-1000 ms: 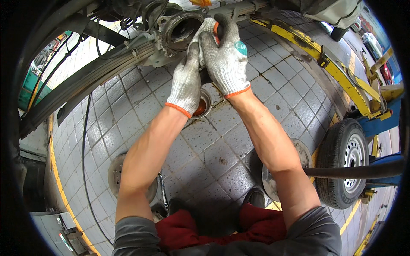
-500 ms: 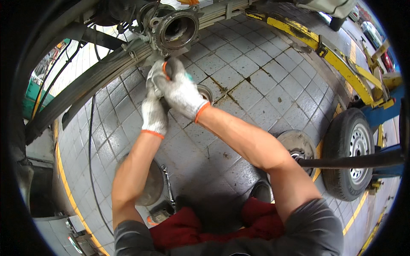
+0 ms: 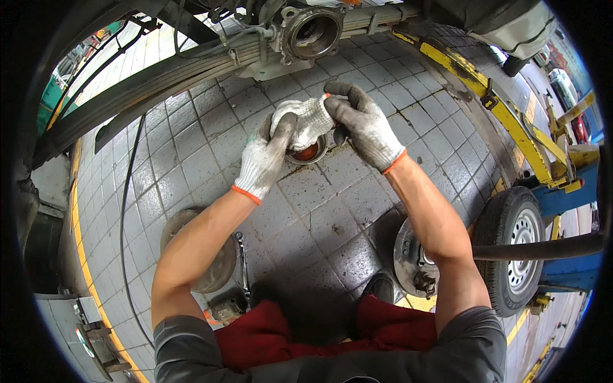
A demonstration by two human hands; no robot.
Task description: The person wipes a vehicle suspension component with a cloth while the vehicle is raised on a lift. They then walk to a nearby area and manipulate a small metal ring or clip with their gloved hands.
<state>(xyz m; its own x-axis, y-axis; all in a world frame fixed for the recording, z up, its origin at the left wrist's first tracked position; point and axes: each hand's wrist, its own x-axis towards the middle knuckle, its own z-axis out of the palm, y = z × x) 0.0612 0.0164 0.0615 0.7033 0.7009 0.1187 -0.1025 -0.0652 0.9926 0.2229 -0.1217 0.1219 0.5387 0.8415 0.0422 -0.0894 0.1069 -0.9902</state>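
My left hand (image 3: 268, 147), in a soiled white knit glove with an orange cuff, is closed on a crumpled white knit cloth, apparently a spare glove (image 3: 303, 120). My right hand (image 3: 364, 124), gloved alike, grips that bundle's right end. Below the bundle a round metal container (image 3: 306, 157) holds reddish-brown contents, partly hidden, with a dark object (image 3: 340, 135) beside it. Above my hands an open round metal hub housing (image 3: 310, 35) is mounted by a long leaf spring (image 3: 191, 83) under the vehicle.
Yellow lift arm (image 3: 466, 73) runs down the right to blue supports (image 3: 562, 274). A wheel (image 3: 514, 252) stands there under a dark bar (image 3: 543, 246). Metal discs (image 3: 408, 268) lie by both forearms, a wrench (image 3: 244, 268) near the left. A black hose (image 3: 128, 191) crosses the tiled floor (image 3: 319, 217).
My hands left the hub, first moving down-left, then spreading rightward and apart with the white bundle stretched between them. The hub now sits higher and further right in view.
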